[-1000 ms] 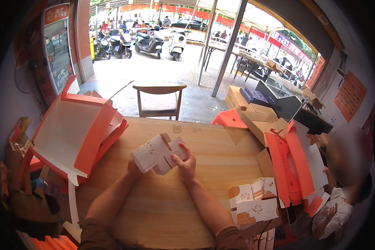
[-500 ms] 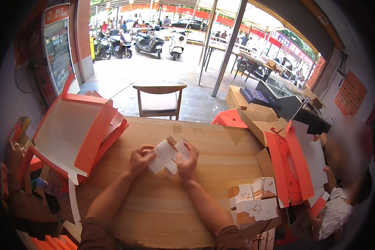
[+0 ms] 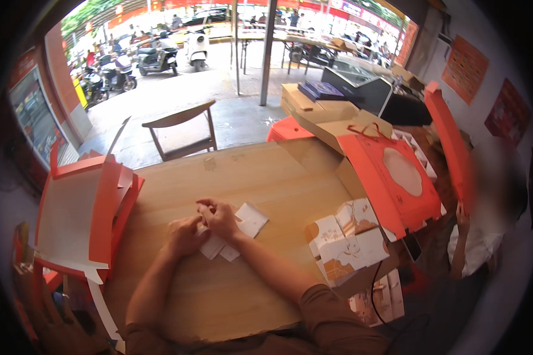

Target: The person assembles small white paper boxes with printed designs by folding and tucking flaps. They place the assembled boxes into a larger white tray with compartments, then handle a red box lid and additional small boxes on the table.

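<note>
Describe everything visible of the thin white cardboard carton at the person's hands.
The thin white cardboard carton shows flat, straight-edged panels on either side of the person's bare right hand: one to its right, narrower flaps below it. The carton sits aslant at the middle of the pale brown wooden tabletop; resting or slightly raised, I can't tell. The right hand and wrist hide its centre. The bare left hand is at its left edge; exact contact is unclear.

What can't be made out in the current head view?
All in the head view:
White card: one piece or more; the right hand covers its middle.
Left hand: some fingers are hidden by the right hand.
Grip on the card: overlapping fingers hide it.
Co-worker's head: blurred.
Brown sleeves: cut off by the lower edge.
</note>
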The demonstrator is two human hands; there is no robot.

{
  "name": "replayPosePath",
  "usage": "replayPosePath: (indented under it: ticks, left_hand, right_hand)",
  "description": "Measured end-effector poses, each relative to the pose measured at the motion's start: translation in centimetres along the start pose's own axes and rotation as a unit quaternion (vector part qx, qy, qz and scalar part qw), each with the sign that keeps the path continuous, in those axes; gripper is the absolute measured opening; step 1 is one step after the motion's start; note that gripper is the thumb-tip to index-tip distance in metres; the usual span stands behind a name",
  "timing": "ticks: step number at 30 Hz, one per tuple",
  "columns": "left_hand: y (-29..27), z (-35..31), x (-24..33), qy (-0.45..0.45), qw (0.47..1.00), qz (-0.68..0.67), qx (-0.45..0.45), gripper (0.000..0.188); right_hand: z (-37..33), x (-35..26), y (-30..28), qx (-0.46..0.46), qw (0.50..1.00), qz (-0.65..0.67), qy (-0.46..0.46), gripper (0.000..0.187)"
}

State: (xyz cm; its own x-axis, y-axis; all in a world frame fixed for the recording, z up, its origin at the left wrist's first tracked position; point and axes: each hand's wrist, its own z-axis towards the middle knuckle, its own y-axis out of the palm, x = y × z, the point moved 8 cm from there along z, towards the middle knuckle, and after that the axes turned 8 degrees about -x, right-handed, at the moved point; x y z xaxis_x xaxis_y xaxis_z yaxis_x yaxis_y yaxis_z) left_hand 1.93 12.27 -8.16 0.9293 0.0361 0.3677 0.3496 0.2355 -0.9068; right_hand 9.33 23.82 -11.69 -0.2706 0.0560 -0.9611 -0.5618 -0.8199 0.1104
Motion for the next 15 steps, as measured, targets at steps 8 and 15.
replayPosePath:
  ticks: [8, 15]
  left_hand:
    - [-4.0, 0.3, 11.0, 0.129, 0.964, -0.168, 0.160, 0.031]
    - [0.5, 3.7, 32.8, 0.277, 0.946, -0.147, -0.088, 0.093]
  right_hand:
    - [1.3, 2.0, -0.4, 0.049, 0.996, 0.067, 0.041, 0.030]
    - [0.6, 1.2, -1.0, 0.037, 0.996, 0.072, 0.029, 0.029]
